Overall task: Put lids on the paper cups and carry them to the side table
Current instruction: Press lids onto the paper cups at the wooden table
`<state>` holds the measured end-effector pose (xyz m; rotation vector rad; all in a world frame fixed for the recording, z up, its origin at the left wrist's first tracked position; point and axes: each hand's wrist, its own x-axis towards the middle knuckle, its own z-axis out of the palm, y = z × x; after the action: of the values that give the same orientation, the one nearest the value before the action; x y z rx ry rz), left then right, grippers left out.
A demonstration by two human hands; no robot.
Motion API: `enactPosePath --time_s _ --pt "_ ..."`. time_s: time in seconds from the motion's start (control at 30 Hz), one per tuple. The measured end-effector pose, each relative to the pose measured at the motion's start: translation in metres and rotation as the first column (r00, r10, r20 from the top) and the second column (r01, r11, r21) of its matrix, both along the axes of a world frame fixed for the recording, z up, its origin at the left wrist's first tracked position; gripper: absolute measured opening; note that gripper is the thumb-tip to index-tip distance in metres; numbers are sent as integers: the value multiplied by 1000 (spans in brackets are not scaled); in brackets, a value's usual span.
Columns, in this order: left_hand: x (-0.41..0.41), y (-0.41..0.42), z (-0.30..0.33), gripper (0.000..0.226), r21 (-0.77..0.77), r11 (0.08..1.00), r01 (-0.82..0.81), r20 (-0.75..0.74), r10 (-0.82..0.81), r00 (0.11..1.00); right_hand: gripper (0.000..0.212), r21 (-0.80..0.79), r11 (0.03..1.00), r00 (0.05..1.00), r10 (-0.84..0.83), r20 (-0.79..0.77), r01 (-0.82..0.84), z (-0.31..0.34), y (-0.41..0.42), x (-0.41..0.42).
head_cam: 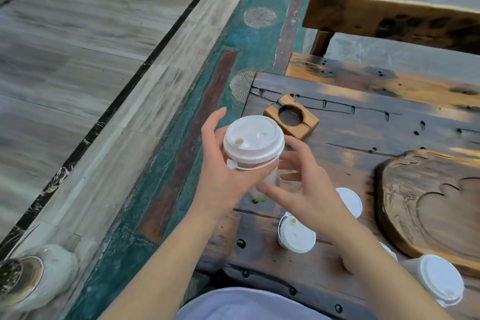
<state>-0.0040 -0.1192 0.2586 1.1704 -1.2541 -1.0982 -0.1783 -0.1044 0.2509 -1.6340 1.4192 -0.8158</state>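
Note:
My left hand (220, 171) grips a white paper cup (270, 176) with a white plastic lid (253, 139) on it, held above the left end of the dark wooden table (350, 132). The lid's small plug tab hangs loose at its front. My right hand (304, 189) is beside the cup's lower part, fingers spread, fingertips touching or nearly touching it. Three more lidded cups stand on the table below: one (297, 235) under my right wrist, one (350, 201) partly hidden behind that hand, one (440, 278) at the lower right.
A wooden block with a round hole (291, 117) sits behind the held cup. A carved wooden tray (428, 202) lies at the right. A wooden bench (389, 15) stands beyond the table. Tiled floor and a green strip (249, 41) run along the left, with a stone pot (31, 278) at lower left.

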Motion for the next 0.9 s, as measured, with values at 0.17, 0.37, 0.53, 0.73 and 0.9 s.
enactPosePath --time_s 0.17,0.37,0.53,0.73,0.9 --pt "-10 -2 2 125 0 997 80 -33 -80 996 83 82 997 992 -13 129 2 3 -8 9" --pt "0 5 -8 73 201 945 256 -17 -258 966 68 414 909 780 -232 582 -38 5 -12 2" --pt "-1 11 -13 62 245 921 302 -58 -297 953 55 695 679 416 -576 703 -235 16 -10 0" --pt "-3 6 -18 45 275 930 243 35 -262 964 63 730 610 225 -699 679 -307 12 -14 -3" --pt "-4 6 -18 49 284 938 200 -56 -193 980 54 671 715 504 -514 695 -197 9 -10 -1"
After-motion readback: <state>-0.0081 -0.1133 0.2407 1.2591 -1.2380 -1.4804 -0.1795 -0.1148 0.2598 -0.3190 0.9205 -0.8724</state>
